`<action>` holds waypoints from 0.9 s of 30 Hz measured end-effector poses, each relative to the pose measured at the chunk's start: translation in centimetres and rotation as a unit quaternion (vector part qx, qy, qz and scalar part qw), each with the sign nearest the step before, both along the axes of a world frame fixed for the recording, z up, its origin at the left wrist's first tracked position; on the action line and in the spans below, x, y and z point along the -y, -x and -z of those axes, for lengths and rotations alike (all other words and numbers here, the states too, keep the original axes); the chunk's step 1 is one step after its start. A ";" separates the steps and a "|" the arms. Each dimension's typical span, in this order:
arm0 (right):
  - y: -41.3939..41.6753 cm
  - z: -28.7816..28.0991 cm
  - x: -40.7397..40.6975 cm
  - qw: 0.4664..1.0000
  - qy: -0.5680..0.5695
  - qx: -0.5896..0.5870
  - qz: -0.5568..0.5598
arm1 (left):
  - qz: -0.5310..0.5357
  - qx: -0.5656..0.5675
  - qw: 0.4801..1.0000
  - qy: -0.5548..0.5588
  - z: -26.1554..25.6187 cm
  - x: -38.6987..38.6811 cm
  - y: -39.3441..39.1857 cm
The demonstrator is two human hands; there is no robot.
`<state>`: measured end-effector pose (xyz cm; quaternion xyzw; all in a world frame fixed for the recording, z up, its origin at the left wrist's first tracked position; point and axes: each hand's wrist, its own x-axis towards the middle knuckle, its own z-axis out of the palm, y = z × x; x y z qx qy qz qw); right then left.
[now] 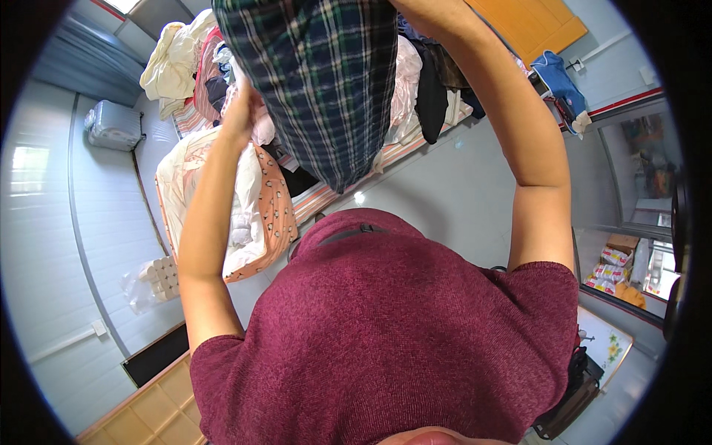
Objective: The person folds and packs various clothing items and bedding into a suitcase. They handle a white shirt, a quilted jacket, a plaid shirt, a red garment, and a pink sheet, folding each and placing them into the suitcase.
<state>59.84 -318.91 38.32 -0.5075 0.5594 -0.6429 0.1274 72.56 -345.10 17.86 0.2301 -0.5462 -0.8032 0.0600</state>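
A dark green and navy plaid cloth [325,89], likely a garment, hangs in front of me and runs off the top of the view. My left hand [243,111] is at its left edge, blurred; its fingers are partly hidden, and I cannot tell whether they grip the cloth. At the top, beside the cloth's right edge, my right forearm leaves the picture, so that hand is out of view. Behind the plaid cloth lies a bed with a striped sheet [311,206], heaped with clothes. Among them are a black garment [431,92] and a cream quilt [169,69].
An orange patterned fabric basket [278,214] with white bedding stands left of the bed. A silver suitcase [114,125] and wrapped paper rolls [161,278] are along the left wall. Grey floor [467,172] shows at right. A blue bag [562,83] hangs by the right wall.
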 end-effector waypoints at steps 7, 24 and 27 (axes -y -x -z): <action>0.5 -2.3 0.6 0.995 0.087 0.054 -0.015 | 0.116 -0.018 0.970 -0.213 4.9 -3.9 -2.4; -0.2 -5.8 -3.1 0.962 0.162 0.189 0.110 | -0.039 -0.168 0.964 -0.203 7.3 0.2 -1.4; 2.5 -5.8 -2.0 0.966 0.139 0.198 0.092 | 0.083 -0.113 0.951 -0.276 10.8 -0.8 -2.5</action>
